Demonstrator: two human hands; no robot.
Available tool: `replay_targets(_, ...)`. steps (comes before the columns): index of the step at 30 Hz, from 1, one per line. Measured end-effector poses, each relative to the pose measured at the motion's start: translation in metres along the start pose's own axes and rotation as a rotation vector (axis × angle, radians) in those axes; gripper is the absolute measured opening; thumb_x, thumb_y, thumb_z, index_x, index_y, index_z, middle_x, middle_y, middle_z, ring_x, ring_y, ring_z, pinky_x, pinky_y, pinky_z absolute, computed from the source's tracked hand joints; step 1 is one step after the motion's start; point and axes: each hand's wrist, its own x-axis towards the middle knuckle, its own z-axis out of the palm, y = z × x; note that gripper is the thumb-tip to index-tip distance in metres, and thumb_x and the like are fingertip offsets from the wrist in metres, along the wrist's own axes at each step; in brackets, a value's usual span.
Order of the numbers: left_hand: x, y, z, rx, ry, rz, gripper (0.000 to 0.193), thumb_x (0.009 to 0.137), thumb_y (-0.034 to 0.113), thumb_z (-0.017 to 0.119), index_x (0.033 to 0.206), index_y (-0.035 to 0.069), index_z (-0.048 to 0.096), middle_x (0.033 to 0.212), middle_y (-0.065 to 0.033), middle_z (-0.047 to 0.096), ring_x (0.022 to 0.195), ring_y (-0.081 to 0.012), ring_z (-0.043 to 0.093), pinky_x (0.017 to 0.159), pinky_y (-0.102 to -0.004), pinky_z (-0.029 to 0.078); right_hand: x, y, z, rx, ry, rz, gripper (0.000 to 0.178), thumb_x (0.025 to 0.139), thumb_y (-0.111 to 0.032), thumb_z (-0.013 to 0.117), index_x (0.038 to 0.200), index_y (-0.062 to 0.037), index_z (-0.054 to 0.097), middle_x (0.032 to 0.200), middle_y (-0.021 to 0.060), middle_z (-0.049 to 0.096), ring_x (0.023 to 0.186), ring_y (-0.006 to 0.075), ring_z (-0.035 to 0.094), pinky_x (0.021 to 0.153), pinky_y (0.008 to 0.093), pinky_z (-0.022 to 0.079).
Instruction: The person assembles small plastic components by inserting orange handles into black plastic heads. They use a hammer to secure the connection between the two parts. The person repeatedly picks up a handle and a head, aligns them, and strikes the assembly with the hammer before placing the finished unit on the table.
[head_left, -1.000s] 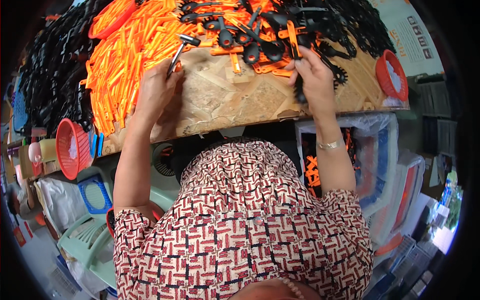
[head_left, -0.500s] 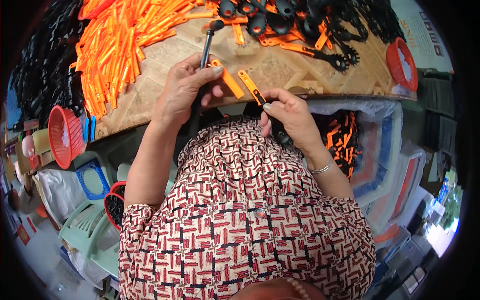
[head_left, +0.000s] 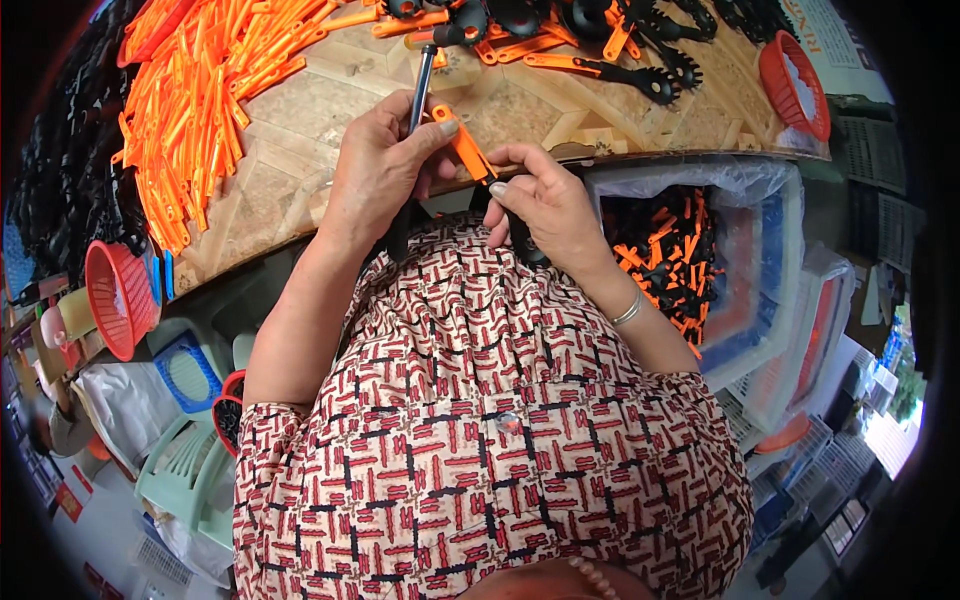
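My left hand point(head_left: 380, 165) is closed. Between its thumb and fingers it pinches an orange handle piece point(head_left: 466, 148), and the same hand grips a mallet-like tool with a metal shaft point(head_left: 422, 88), standing up with its head over the table. My right hand point(head_left: 550, 208) is closed on a black kitchen utensil, mostly hidden by its fingers and turned toward my lap. The utensil's handle end meets the lower end of the orange piece at the table's front edge. How far the two are joined I cannot tell.
Orange handles point(head_left: 190, 130) pile up at the left of the table point(head_left: 300, 150). Black utensil heads, including a spaghetti server point(head_left: 650, 84), lie at the back. Red baskets point(head_left: 122, 300) flank the table. A plastic-lined crate point(head_left: 745, 180) with finished-looking orange-and-black pieces stands at my right.
My right hand has moved left and brought the utensil, with its orange strip, against the orange piece in my left hand. The two were apart before. The whole view has shifted slightly.
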Motion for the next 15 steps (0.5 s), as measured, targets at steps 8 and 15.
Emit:
replay_targets(8,-0.004,0.001,0.012,0.131,0.056,0.008,0.019,0.1,0.018,0.067,0.108,0.002,0.062,0.076,-0.0019,0.067,0.059,-0.0053,0.061,0.045,-0.0183,0.043,0.0,0.0,-0.002,0.031,-0.031,-0.021,0.029,0.1,-0.006,0.057,0.128,0.0018,0.055,0.074,0.0078,0.069,0.062,0.0136,0.07,0.06,0.0241,0.053)
replay_targets(15,-0.01,-0.002,0.019,0.382,0.148,0.112,0.019,0.099,0.019,0.069,0.108,0.004,0.062,0.08,-0.0004,0.065,0.063,-0.0048,0.06,0.05,-0.0197,0.046,0.003,-0.002,0.001,0.066,0.008,0.019,0.027,0.101,-0.009,0.058,0.126,0.0013,0.055,0.071,0.0076,0.068,0.058,0.0136,0.068,0.053,0.0257,0.052)
